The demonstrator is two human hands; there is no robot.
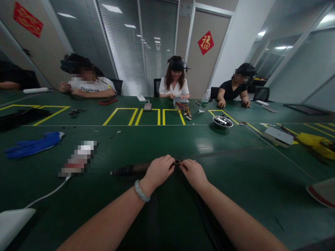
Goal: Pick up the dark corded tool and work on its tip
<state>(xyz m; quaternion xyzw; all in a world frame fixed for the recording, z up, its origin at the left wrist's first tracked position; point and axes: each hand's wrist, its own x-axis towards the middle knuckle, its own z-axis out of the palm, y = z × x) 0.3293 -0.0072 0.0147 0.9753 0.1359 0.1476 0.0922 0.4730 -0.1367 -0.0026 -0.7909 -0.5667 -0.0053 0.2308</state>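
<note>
A dark electric screwdriver (136, 169) lies sideways on the green table, its tip pointing left. Around its tail end my left hand (160, 169) is closed, with a pale green bangle on the wrist. My right hand (192, 171) is pinched on a small dark piece right beside the left fingertips; it looks like the cord end, but the fingers cover most of it. From under the right forearm a black cord (206, 216) runs down toward the table's near edge. Whether the cord end sits in the tool is hidden.
On the left are a blue glove (35, 144), a blurred-out device on a white cable (49, 193) and a white box (14, 226). Farther off stand a metal bowl (223, 122) and a water bottle (204, 101). A pale cup-like thing (323, 193) is at right. Several people sit opposite.
</note>
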